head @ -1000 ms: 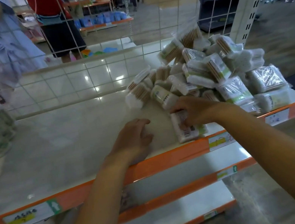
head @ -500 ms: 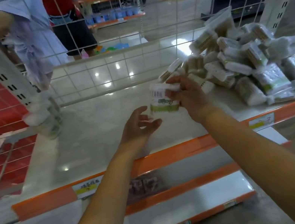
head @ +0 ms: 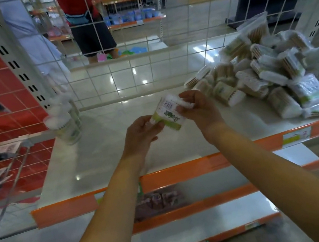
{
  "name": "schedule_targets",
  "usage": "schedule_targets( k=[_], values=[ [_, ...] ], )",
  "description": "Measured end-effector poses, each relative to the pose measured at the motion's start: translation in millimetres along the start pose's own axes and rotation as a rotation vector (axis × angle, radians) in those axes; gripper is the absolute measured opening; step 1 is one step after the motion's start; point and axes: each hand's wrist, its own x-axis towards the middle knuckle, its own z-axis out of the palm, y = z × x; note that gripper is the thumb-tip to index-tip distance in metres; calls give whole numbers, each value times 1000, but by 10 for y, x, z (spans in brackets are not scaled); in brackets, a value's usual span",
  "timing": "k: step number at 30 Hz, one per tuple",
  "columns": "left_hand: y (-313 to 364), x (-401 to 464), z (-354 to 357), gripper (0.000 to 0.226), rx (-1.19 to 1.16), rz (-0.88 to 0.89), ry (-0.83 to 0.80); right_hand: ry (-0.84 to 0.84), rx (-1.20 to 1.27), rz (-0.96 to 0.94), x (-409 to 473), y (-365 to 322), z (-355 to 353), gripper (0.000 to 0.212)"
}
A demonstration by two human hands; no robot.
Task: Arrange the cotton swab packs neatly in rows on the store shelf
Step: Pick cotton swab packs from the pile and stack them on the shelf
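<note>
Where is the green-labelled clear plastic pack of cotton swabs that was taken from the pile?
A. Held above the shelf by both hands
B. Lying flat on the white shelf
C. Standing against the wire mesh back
A: the green-labelled clear plastic pack is gripped by left hand and right hand, above the white shelf.

Both hands are up over the white shelf [head: 100,152], sharing one cotton swab pack [head: 169,113]. The left hand [head: 141,133] grips its near-left end, the right hand [head: 199,107] pinches the far-right end, and the barcode faces up. Off to the right sits a loose pile of packs [head: 269,73], heaped and tumbled. Far left on the shelf, round swab tubs [head: 65,124] stand upright against the wire grid [head: 145,68]. An orange rail [head: 184,172] runs along the shelf's near edge. Beyond the grid stands a person in dark shorts [head: 92,34].
</note>
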Motion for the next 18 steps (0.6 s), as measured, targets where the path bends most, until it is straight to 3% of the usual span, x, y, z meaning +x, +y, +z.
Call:
schedule_targets(
  k=[4, 10, 14, 18],
  values=[
    [200, 88, -126, 21, 118, 163, -9, -42, -261, -79, 8, -40, -125, 44],
    [360, 156, -121, 34, 406, 205, -150, -331, -564, -166, -46, -78, -53, 42],
    [351, 159, -99, 36, 391, 206, -142, -295, -481, -124, -26, -74, 39, 40],
    [251, 144, -144, 40, 167, 122, -84, -224, -288, -104, -15, -77, 43, 43]
  ],
)
